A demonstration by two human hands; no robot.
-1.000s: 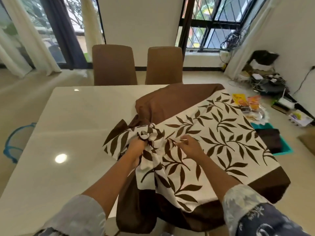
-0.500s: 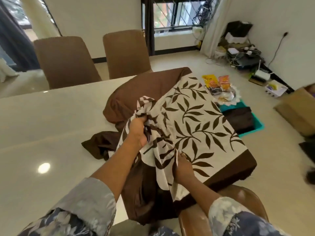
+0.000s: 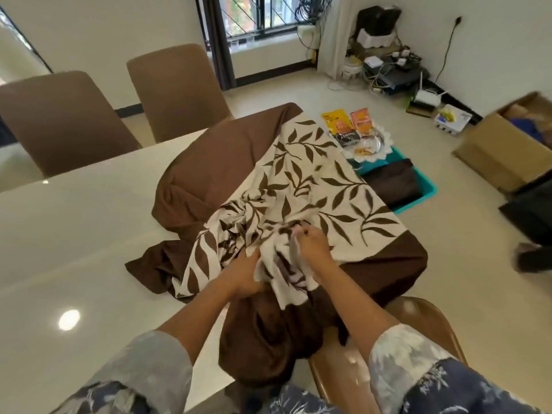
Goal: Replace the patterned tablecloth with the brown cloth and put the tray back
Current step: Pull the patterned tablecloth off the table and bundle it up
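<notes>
Left hand (image 3: 245,274), right hand (image 3: 313,249) both clutching crumpled leaf-print tablecloth (image 3: 313,174) on glossy table (image 3: 74,219); teal bin (image 3: 430,190) beside table holds brown cloth (image 3: 391,183).

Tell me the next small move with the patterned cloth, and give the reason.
Probably pull the flat part of the patterned cloth in toward the bunch. The left hand and the right hand both grip gathered folds near the table's near edge, yet much of the cloth lies spread flat beyond them, so it is not yet off.
</notes>
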